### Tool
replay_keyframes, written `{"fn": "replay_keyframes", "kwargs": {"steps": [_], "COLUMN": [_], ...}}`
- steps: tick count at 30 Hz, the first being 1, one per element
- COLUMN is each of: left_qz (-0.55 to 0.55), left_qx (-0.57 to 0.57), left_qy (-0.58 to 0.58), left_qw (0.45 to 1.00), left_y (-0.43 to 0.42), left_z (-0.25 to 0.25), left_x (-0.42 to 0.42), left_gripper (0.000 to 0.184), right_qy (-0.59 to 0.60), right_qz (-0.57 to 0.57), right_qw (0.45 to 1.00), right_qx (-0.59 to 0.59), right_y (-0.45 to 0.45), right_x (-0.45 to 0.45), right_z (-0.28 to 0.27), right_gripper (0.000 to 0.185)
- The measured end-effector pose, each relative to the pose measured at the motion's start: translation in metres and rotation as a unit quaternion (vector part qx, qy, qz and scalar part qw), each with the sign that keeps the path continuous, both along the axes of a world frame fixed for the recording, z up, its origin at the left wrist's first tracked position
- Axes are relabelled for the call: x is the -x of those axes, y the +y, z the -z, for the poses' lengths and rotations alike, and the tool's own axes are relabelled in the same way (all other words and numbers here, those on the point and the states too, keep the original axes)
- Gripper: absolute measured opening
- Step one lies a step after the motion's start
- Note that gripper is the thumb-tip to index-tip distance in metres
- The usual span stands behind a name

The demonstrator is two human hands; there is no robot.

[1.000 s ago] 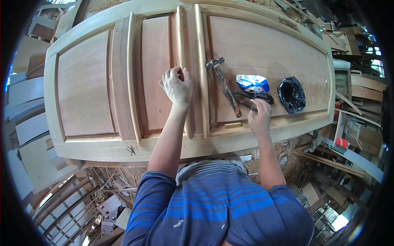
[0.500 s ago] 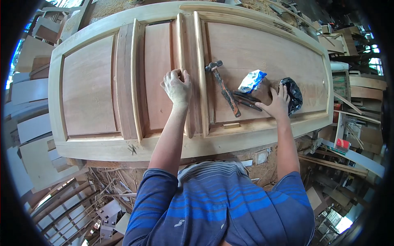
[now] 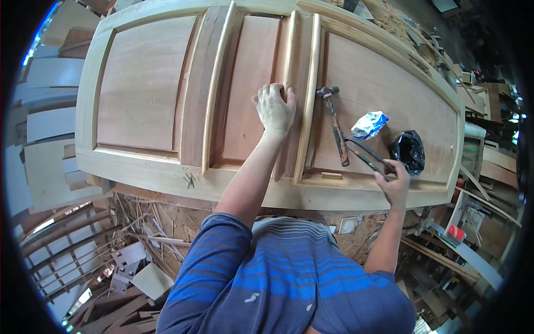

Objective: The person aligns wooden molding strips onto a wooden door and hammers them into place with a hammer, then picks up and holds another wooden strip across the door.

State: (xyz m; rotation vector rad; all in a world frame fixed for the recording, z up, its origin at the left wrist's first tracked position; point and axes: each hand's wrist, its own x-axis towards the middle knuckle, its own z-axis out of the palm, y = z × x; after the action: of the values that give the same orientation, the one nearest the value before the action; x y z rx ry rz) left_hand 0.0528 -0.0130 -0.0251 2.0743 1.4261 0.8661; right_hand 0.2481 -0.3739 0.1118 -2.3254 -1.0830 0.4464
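My left hand (image 3: 275, 111) rests on the middle of the panelled wooden door (image 3: 239, 192), its fingers curled around a thin moulding strip (image 3: 290, 47) beside the narrow panel. What the fingertips touch is partly hidden. In my right hand (image 3: 396, 181) are the handles of dark pincers (image 3: 364, 161), held over the lower part of the right panel. Their far end points left, close to the handle of a hammer (image 3: 336, 125) lying on that panel. Near my right hand lie an open black plastic bag (image 3: 410, 151) and a crumpled white and blue packet (image 3: 370, 124).
A small wood offcut (image 3: 331, 175) lies on the right panel's lower edge. Several nails (image 3: 189, 180) are on the door's near rail. More moulding strips (image 3: 218, 83) stand along the panels. Boards (image 3: 53, 122) and scrap wood crowd both sides and the floor.
My right hand has closed on the pincers and pulled their handles up and toward me. My left hand stays at the strip. The whole view has shifted, with the door appearing farther right.
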Motion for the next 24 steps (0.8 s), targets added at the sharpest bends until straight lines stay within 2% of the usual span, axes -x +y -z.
{"fn": "replay_keyframes", "kwargs": {"steps": [2, 4, 5, 7, 9, 11, 13, 15, 17, 19, 24], "left_qz": [0.002, 0.004, 0.005, 0.004, 0.002, 0.001, 0.000, -0.003, -0.001, 0.002, 0.004], "left_qx": [0.006, 0.012, 0.010, 0.004, -0.003, -0.005, 0.008, 0.008, 0.007, 0.006, 0.013], "left_qy": [-0.001, -0.007, -0.013, -0.021, -0.035, -0.043, -0.039, -0.045, -0.040, -0.038, -0.037], "left_qw": [1.000, 1.000, 1.000, 1.000, 0.999, 0.999, 0.999, 0.999, 0.999, 0.999, 0.999], "left_y": [0.001, 0.001, 0.000, 0.000, 0.000, 0.002, 0.001, -0.002, 0.002, 0.003, 0.003], "left_z": [-0.001, -0.004, -0.003, -0.001, 0.001, 0.003, 0.002, 0.003, 0.003, 0.003, 0.000], "left_x": [0.000, 0.000, -0.001, 0.000, 0.001, -0.001, 0.000, 0.001, -0.001, -0.001, 0.000], "left_gripper": [0.023, 0.024, 0.024, 0.025, 0.027, 0.029, 0.032, 0.038, 0.039, 0.040, 0.043], "right_qy": [0.049, 0.119, 0.130, 0.181, 0.196, 0.284, 0.320, 0.315, 0.339, 0.408, 0.408], "right_qz": [0.054, 0.115, 0.134, 0.124, 0.126, 0.138, 0.159, 0.170, 0.120, 0.094, 0.028], "right_qw": [0.990, 0.958, 0.932, 0.902, 0.895, 0.834, 0.800, 0.799, 0.781, 0.726, 0.719], "right_qx": [-0.117, -0.236, -0.309, -0.373, -0.381, -0.453, -0.482, -0.484, -0.511, -0.545, -0.562], "right_y": [0.013, 0.043, 0.070, 0.118, 0.147, 0.168, 0.202, 0.240, 0.280, 0.320, 0.351], "right_x": [0.001, 0.006, 0.011, 0.017, 0.015, 0.015, 0.021, 0.022, 0.020, 0.032, 0.057], "right_z": [-0.002, 0.009, 0.024, 0.045, 0.066, 0.065, 0.040, 0.020, 0.021, 0.028, 0.059], "right_gripper": [0.042, 0.037, 0.031, 0.005, 0.021, 0.034, 0.047, 0.057, 0.065, 0.063, 0.059]}}
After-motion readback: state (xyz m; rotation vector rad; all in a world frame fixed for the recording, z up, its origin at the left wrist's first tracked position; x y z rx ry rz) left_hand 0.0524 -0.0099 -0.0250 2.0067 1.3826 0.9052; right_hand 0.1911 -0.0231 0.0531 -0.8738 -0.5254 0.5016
